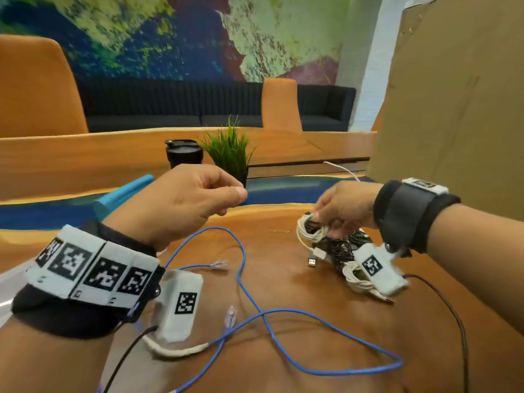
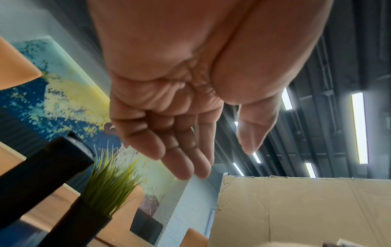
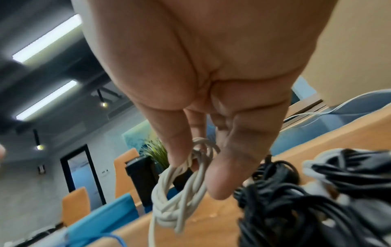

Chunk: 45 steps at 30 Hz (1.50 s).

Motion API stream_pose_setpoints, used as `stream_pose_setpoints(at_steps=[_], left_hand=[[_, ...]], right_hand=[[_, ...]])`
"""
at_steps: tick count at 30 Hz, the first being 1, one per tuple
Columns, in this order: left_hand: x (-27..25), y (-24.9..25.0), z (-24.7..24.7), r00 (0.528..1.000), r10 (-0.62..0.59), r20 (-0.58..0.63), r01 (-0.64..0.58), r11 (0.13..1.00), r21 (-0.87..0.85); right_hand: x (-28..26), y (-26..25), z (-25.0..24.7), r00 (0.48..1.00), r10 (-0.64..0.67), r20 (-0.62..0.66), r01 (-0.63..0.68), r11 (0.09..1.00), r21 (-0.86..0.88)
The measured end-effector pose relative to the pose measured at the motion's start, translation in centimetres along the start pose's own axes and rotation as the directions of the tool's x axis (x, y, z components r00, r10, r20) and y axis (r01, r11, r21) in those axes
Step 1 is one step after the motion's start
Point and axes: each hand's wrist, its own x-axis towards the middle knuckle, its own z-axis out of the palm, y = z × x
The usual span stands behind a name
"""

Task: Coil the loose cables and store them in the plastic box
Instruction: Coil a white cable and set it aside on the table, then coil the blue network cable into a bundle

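- A coiled white round cable (image 1: pixel 307 231) is pinched by the right hand (image 1: pixel 344 207) between the thumb and the curled fingers (image 3: pixel 177 150); in the right wrist view the loops are seen hanging below the fingertips, just above the orange wooden table (image 1: pixel 283 279).
- Directly under and behind the right hand, a tangled pile of black thin cables (image 1: pixel 337 251) is lying on the table, with a silver USB plug (image 1: pixel 312 261) at its near edge.
- The left hand (image 1: pixel 181 202) is held in the air, to the left of the right hand and well apart from it; nothing is held, and its fingers are relaxed and only slightly bent in the left wrist view.
- Below the left hand, a long blue thin network cable (image 1: pixel 255 307) is spread loose on the table, not yet coiled.
- Beyond the left wrist, a blue plastic piece (image 1: pixel 124 194) is seen; it is judged to be part of the plastic box, but this cannot be told surely.
- The step in hand is judged to be the storing of the finished white coil.
- For the next move, the coil is to be carried leftward to the box with the pinch kept firm, so that the loops are not opened.
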Motion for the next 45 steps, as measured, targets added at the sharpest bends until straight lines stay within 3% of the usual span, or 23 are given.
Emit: stream_pose_setpoints(at_steps=[5,7,9,10,12,15,18,20,22,23,25,27,29,32,34,36,38,41,43,45], left_hand=[[-1.0,0.8,-1.5,1.000,0.006,0.006,-0.007,0.986,0.164],[-1.7,0.9,-2.1,0.999,-0.032,0.008,0.030,0.981,0.192],[-2.4,1.1,-2.6,0.994,-0.085,0.063,0.062,0.950,0.306],[-2.8,1.2,-2.7,0.989,-0.109,0.104,0.061,0.921,0.384],[-3.8,1.4,-2.8,0.971,-0.153,0.182,0.033,0.843,0.536],[-6.3,1.5,-1.5,0.924,-0.179,0.339,-0.133,0.679,0.722],[-10.1,0.5,1.4,0.799,-0.344,0.494,-0.253,0.553,0.794],[-12.2,-0.2,2.9,0.748,-0.431,0.505,-0.281,0.484,0.829],[-13.1,-0.9,3.5,0.759,-0.431,0.488,-0.275,0.467,0.841],[-13.1,-1.1,3.4,0.768,-0.423,0.481,-0.279,0.455,0.846],[-12.8,-1.1,3.0,0.778,-0.397,0.486,-0.316,0.421,0.850],[-12.5,-0.9,2.1,0.776,-0.364,0.515,-0.337,0.450,0.827],[-12.0,-0.6,0.2,0.796,-0.288,0.532,-0.320,0.545,0.775],[-10.3,0.8,-3.5,0.887,-0.119,0.445,-0.231,0.721,0.654],[-8.7,2.4,-5.4,0.946,-0.058,0.318,-0.090,0.898,0.430],[-7.2,4.2,-6.2,0.989,-0.042,0.140,0.032,0.997,0.075],[-5.8,6.0,-6.3,0.995,-0.101,-0.016,0.095,0.966,-0.239],[-3.7,8.3,-6.7,0.979,-0.179,-0.100,0.096,0.830,-0.550],[-2.6,9.7,-7.1,0.972,-0.208,-0.109,0.085,0.745,-0.662],[-1.8,11.0,-7.3,0.967,-0.221,-0.129,0.051,0.658,-0.751]], right_hand=[[1.4,0.9,1.7,0.994,-0.021,-0.109,-0.010,0.960,-0.278],[1.5,0.7,2.3,0.991,-0.080,-0.110,0.011,0.856,-0.517],[1.3,0.3,2.8,0.977,-0.165,-0.134,0.011,0.669,-0.743],[1.0,0.0,2.8,0.962,-0.220,-0.161,0.005,0.607,-0.795],[-0.4,-1.2,2.8,0.923,-0.340,-0.180,0.052,0.575,-0.817],[-4.0,-2.8,4.0,0.911,-0.408,0.059,0.304,0.568,-0.765],[-9.2,-3.4,6.4,0.869,-0.246,0.429,0.489,0.564,-0.665],[-11.6,-2.9,8.1,0.837,-0.131,0.531,0.529,0.437,-0.727],[-12.9,-2.0,9.9,0.829,-0.032,0.559,0.554,0.187,-0.811],[-13.1,-1.7,10.5,0.828,-0.024,0.561,0.560,0.110,-0.821],[-13.1,-1.5,10.5,0.828,-0.116,0.549,0.561,0.151,-0.814],[-12.5,-2.1,9.1,0.847,-0.234,0.477,0.530,0.303,-0.792],[-12.1,-3.0,7.7,0.870,-0.312,0.383,0.492,0.481,-0.726],[-11.6,-3.9,6.1,0.889,-0.394,0.233,0.453,0.677,-0.580],[-11.3,-4.7,5.4,0.897,-0.411,0.164,0.434,0.741,-0.512],[-11.3,-5.7,5.0,0.905,-0.406,0.131,0.421,0.798,-0.432],[-11.2,-6.8,4.8,0.907,-0.403,0.125,0.419,0.827,-0.375],[-11.6,-8.4,5.2,0.919,-0.379,0.110,0.392,0.847,-0.360],[-11.9,-9.9,5.3,0.887,-0.455,0.077,0.431,0.756,-0.494],[-12.6,-11.7,5.6,0.813,-0.582,0.022,0.519,0.707,-0.481]])
